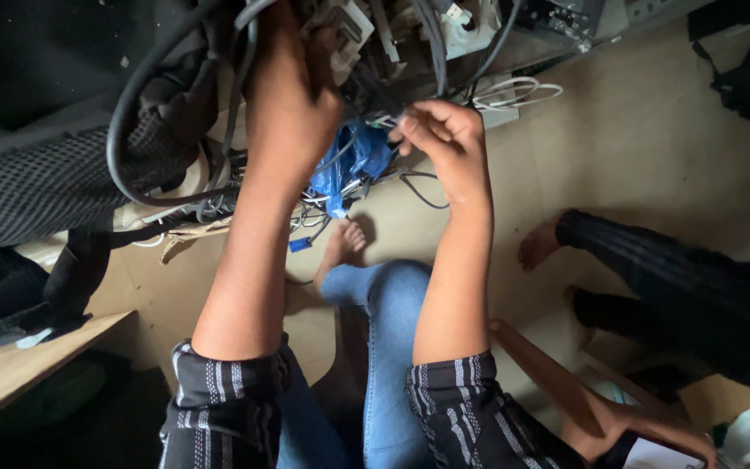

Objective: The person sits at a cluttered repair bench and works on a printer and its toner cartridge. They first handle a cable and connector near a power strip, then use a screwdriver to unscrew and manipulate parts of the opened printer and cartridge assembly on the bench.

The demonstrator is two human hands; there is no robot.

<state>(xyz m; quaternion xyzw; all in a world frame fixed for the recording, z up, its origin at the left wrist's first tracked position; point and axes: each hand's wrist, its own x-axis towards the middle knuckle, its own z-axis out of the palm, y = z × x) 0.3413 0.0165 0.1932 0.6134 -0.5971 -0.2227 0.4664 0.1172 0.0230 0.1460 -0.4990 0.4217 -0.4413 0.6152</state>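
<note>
Glossy blue plastic bag [351, 165], rubbery cables [132, 113]

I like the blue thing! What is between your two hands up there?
In the head view, a crumpled blue plastic bag with thin tangled wires lies between the left hand and the right hand.

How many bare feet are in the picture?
2. One bare foot is between the person's arms, below the blue plastic bag. Another bare foot is to the right, on the floor, at the end of a dark trouser leg. More may be hidden.
</note>
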